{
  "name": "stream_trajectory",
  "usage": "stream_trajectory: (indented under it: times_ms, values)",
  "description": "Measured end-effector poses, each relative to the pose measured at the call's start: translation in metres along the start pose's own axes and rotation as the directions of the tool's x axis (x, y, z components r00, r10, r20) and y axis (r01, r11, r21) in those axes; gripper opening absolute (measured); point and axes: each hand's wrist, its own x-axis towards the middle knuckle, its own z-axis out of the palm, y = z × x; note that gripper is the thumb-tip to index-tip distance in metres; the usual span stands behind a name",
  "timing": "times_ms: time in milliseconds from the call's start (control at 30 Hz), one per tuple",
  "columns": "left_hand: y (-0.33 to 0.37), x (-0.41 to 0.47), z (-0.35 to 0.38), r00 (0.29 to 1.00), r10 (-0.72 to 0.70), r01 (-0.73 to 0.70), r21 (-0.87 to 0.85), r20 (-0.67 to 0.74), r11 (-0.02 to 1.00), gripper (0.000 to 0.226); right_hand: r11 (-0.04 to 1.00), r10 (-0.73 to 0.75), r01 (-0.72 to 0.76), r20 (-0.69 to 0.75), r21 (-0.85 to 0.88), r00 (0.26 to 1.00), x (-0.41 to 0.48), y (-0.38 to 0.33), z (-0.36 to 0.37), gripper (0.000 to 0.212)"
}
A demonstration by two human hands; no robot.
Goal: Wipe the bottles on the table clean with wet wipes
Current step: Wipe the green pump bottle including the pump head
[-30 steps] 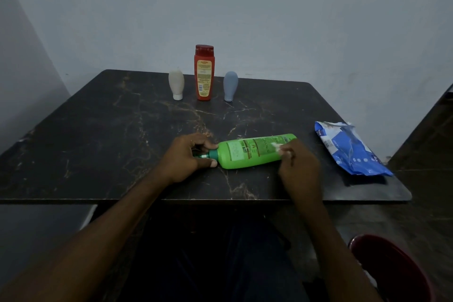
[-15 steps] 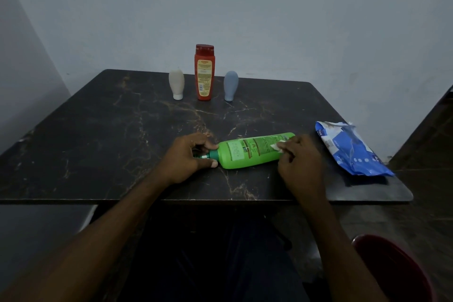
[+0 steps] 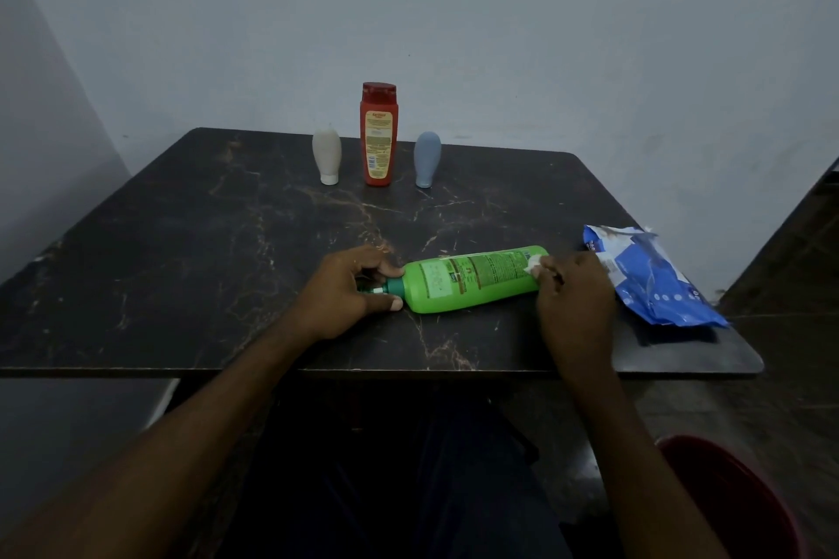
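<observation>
A green bottle (image 3: 472, 281) lies on its side near the front of the dark marble table (image 3: 181, 250), its cap end pointing left. My left hand (image 3: 349, 290) grips the cap and neck. My right hand (image 3: 574, 300) pinches a small white wet wipe (image 3: 532, 262) against the bottle's right end. At the back of the table stand a red bottle (image 3: 378, 136), a white bottle (image 3: 327, 155) to its left and a grey-blue bottle (image 3: 427, 159) to its right, both resting on their caps.
A blue wet-wipe pack (image 3: 653, 281) lies open at the table's right edge, just beyond my right hand. A red round container (image 3: 735, 499) sits on the floor at the lower right. Grey walls close in behind and on the left.
My right hand has slid the wipe slightly toward the bottle's right end. My left hand and the bottle have stayed in place.
</observation>
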Motion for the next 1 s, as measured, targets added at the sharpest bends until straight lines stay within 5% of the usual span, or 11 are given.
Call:
stream_trajectory:
  times_ms: [267,467,767,1000]
  values:
    - [0.0,0.0,0.001,1.0,0.022,-0.022,0.005,-0.004,1.0,0.038,0.991,0.007,0.0,0.056,-0.135,0.998,0.013,-0.006,-0.006,0.029]
    - [-0.001,0.0,0.001,0.999,0.031,-0.031,0.007,-0.008,1.0,0.038,0.965,-0.262,0.263,0.183,0.019,0.948,-0.018,-0.037,0.013,0.022]
    - [0.004,-0.002,0.001,0.998,0.064,-0.064,0.032,-0.015,0.997,0.037,0.995,-0.023,0.032,0.094,-0.097,0.995,0.013,-0.022,-0.002,0.023]
    - [0.003,-0.002,0.001,0.998,0.066,-0.064,0.074,-0.013,0.995,0.035,0.935,-0.351,0.326,0.229,0.14,0.908,-0.059,-0.098,0.03,0.018]
